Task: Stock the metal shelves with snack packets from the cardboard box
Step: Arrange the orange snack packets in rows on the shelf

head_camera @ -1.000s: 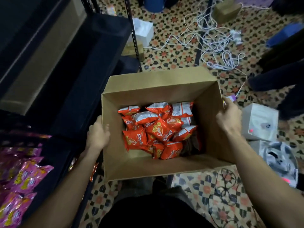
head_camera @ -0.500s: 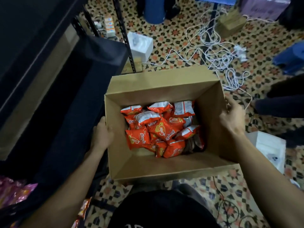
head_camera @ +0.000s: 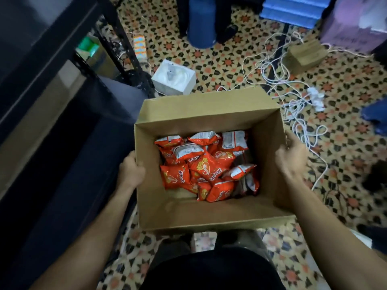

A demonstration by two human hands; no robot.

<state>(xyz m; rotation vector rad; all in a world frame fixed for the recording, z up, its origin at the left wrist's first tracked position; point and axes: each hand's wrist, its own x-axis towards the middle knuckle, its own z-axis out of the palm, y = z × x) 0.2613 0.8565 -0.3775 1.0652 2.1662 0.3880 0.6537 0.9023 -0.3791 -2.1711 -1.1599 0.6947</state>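
A floor of patterned tiles [head_camera: 230, 65] in orange, black and cream fills the room. The dark metal shelves [head_camera: 52, 101] run along the left side. A tangle of white cables [head_camera: 293, 105] lies on the tiles at the upper right, and a white carton [head_camera: 173, 77] sits near the shelf post.

The cardboard box [head_camera: 188, 214] is plain brown, open at the top with its flaps folded out. It is in front of the person's body, just right of the shelves. A loose heap of orange-red snack packets [head_camera: 209, 168] covers its bottom, some turned to show white backs.

The left hand [head_camera: 130, 174] grasps the box's left wall at the rim. The right hand [head_camera: 291, 162] grasps the right wall, thumb over the edge.

Compared with a second ago, both hands keep the same hold and the packets lie as before. The view has swung: the pink packets on the lower shelf and the white boxes at the right have left the frame, and more floor shows beyond the box.
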